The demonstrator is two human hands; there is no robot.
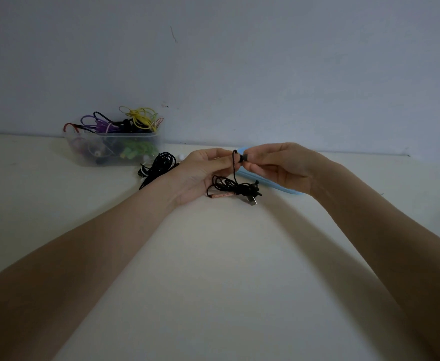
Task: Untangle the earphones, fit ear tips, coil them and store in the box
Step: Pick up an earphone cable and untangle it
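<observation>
Black cord runs up between my two hands, and that is where the work sits. My right hand point(278, 165) pinches a small black earbud point(244, 158) between thumb and fingertips; my left hand point(203, 173) pinches the cord just beside it, fingers curled in. Whether I am pushing an ear tip on or only steadying the bud I cannot tell — it is too small and dark. Below the hands the rest of these black earphones point(230, 187) hangs in a loose snarl with a coppery segment and a plug, resting on the pale worktop point(213, 269). So I judge this pair still tangled, not coiled, not stored.

Further out, a second black bundle point(159, 164) lies on the worktop by my left wrist. Behind it the clear plastic box point(112, 149) holds coloured earphones — yellow, purple, green — some looping over its rim. A light blue object point(286, 187) lies behind my right hand.
</observation>
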